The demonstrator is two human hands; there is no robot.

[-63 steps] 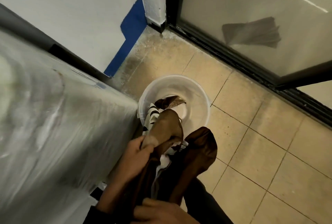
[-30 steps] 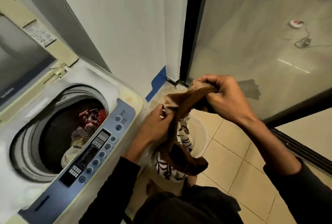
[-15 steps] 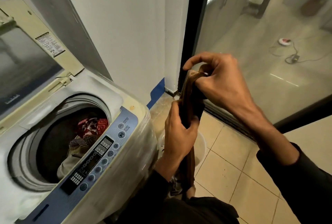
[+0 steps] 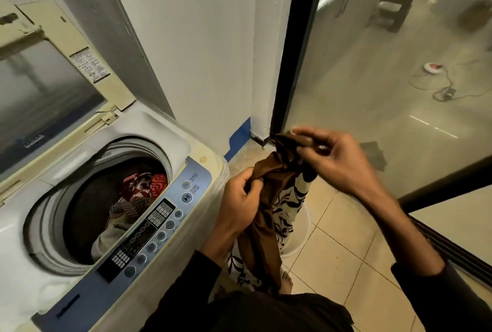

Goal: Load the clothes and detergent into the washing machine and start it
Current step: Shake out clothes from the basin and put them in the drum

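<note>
Grip: left hand (image 4: 239,206) and right hand (image 4: 335,161) both grasp brown garment (image 4: 266,214) above bucket (image 4: 300,235) | washing machine (image 4: 80,145) lid open, drum partly loaded | left: garment, detergent, start

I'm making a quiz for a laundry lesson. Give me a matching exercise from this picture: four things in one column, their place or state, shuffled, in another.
Things:
1. lid
2. brown cloth
3. red cloth
4. bucket

Place or state:
A. on the floor, right of the washer
B. inside the drum
C. raised open
D. held by both hands, left hand low, right hand at its top

Pairs: 1-C, 2-D, 3-B, 4-A
</note>
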